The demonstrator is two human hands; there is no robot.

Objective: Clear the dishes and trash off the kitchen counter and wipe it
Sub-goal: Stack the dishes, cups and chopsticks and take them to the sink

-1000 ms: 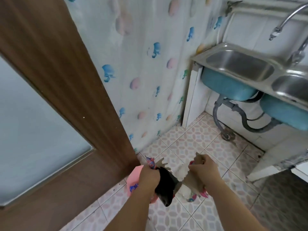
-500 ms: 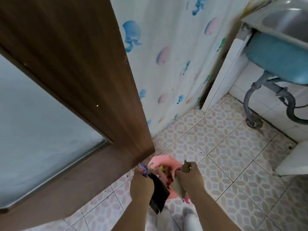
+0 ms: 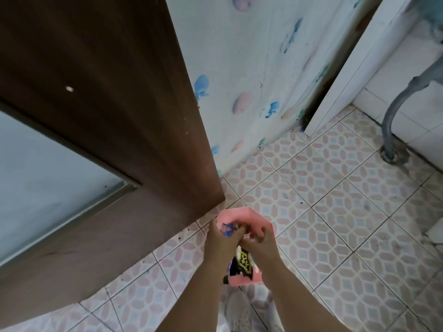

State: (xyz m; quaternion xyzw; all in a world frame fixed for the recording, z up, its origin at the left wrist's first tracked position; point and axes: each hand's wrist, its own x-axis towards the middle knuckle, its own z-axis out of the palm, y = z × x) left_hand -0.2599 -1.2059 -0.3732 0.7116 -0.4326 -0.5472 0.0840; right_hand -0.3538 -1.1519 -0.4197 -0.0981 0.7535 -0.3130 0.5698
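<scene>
A pink trash bin (image 3: 242, 215) stands on the tiled floor beside the door's lower corner. Both hands are over its mouth. My left hand (image 3: 219, 243) is closed on crumpled wrappers with a blue and purple bit (image 3: 227, 229) showing above the fingers. My right hand (image 3: 260, 245) has its fingers curled down into the bin, touching the left hand. A black wrapper with yellow print (image 3: 243, 262) hangs below and between the hands, inside the bin's near edge. Which hand holds it is hidden.
A dark wooden door (image 3: 107, 104) with a frosted pane fills the left. A printed curtain (image 3: 251, 80) hangs behind the bin. A grey drain pipe (image 3: 393, 111) runs into a floor drain at right. My shoe (image 3: 239, 312) is just below the bin.
The view has dropped closer to the floor. Both hands have come down together into the pink bin with the wrappers, and the brown paper piece in the right hand is no longer seen.
</scene>
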